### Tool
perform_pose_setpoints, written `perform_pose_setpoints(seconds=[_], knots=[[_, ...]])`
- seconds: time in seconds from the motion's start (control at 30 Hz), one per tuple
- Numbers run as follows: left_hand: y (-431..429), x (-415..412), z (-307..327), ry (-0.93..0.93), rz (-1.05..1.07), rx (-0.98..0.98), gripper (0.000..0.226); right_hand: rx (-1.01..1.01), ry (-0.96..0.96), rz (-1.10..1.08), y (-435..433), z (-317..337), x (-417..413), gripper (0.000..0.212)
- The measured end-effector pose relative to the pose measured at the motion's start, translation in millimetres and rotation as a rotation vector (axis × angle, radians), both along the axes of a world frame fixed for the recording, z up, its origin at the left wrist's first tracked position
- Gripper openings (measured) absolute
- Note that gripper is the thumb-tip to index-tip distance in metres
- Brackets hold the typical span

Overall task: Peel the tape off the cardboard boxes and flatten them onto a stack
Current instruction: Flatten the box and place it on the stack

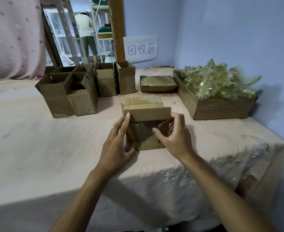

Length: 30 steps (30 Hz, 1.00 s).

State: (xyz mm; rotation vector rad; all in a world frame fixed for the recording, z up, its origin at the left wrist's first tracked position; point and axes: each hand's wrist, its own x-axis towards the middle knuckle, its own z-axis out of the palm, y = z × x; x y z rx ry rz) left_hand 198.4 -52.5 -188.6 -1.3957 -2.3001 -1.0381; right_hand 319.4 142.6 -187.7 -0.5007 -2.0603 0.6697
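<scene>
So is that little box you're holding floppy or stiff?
Probably a bit floppy: the small cardboard box is open at its near end, its flaps loose. Likely light too, since it looks empty. It shouldn't roll, having flat sides.

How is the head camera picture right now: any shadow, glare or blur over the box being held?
Head view: dim, even light; the box, left hand and right hand are sharp, though the box's inside is dark. Head view: a broad shadow covers the near edge of the tablecloth; small glints only on the crumpled tape. Head view: wide-angle bending toward the edges.
</scene>
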Motion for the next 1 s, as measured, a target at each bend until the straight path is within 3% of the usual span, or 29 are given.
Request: perform_pose_setpoints(seconds=[0.53,0.73,0.87,1.0], knots=[[24.7,9.3,3.5,0.084,0.153,0.18,0.088,0.034,0.115,-0.053,-4.2,-2.1,8.7,0.053],[23.8,10.2,2.0,0.008,0.098,0.206,0.087,0.022,0.111,-0.07,-2.3,-6.0,8.4,0.055],[2.6,-0.9,4.3,-0.191,0.023,0.267,0.094,0.055,0.086,-0.047,-3.3,-5.0,9.3,0.057],[-17.4,-13.8,7.6,-0.175,-0.017,0.211,0.089,0.114,0.047,0.049,-6.1,-4.2,10.6,0.056]])
